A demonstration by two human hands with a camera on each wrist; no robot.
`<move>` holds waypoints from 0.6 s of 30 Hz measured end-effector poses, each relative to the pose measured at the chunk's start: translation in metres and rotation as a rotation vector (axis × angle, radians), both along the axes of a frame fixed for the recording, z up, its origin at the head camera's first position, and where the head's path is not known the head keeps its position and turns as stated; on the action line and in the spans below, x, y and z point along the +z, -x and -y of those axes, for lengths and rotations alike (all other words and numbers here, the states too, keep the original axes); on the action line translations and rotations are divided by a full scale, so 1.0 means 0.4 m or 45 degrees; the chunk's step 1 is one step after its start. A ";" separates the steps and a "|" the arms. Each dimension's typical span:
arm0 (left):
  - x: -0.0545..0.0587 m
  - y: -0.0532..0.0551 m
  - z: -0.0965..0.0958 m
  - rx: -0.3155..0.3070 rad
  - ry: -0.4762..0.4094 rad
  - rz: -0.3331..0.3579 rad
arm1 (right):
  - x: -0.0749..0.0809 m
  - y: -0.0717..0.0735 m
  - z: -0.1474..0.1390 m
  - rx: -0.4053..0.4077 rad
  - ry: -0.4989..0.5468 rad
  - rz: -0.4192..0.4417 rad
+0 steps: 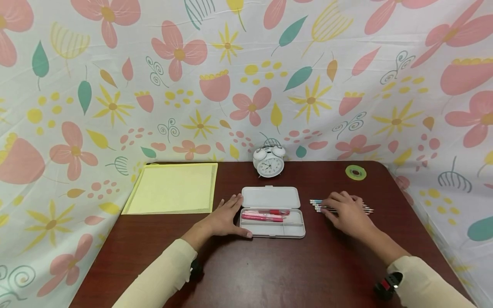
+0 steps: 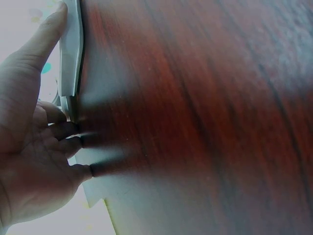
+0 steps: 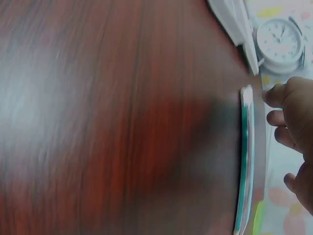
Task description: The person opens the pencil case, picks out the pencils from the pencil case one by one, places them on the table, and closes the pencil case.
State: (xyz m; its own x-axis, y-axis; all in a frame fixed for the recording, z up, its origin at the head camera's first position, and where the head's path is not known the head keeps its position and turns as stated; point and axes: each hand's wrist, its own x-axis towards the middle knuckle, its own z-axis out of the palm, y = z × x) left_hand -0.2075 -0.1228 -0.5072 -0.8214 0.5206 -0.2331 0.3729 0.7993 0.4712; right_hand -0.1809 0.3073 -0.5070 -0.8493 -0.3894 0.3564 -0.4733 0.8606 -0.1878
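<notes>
A white pencil case (image 1: pixel 294 231) lies with its lid (image 1: pixel 270 197) folded back on the dark wooden table. Several red and pink pens (image 1: pixel 265 217) are in its rear compartment. My left hand (image 1: pixel 220 220) rests at the case's left side, thumb touching the front left corner, fingers extended; the left wrist view shows the thumb along the case wall (image 2: pixel 72 54). Several pencils (image 1: pixel 317 206) lie side by side to the right of the case. Over them is my right hand (image 1: pixel 348 216), fingers loosely bent. In the right wrist view those fingers appear apart from the pencils (image 3: pixel 246 142).
Behind the case stands a white twin-bell alarm clock (image 1: pixel 270 167). A green roll of tape (image 1: pixel 356 172) lies at the back right. Yellow paper sheets (image 1: pixel 173 188) lie at the back left. A flower-printed cloth (image 1: pixel 252 107) hangs behind the table (image 1: pixel 269 273).
</notes>
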 end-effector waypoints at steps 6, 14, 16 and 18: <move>0.001 0.000 0.003 -0.003 -0.011 0.002 | 0.013 -0.001 0.083 0.053 0.015 0.160; -0.006 0.004 0.005 -0.009 -0.004 0.003 | 0.002 -0.017 0.195 0.185 -0.038 0.161; -0.007 0.005 0.006 -0.012 -0.004 0.004 | 0.000 -0.023 0.214 0.210 -0.059 0.161; -0.006 0.004 0.007 -0.012 -0.010 0.008 | -0.001 -0.027 0.229 0.224 -0.089 0.171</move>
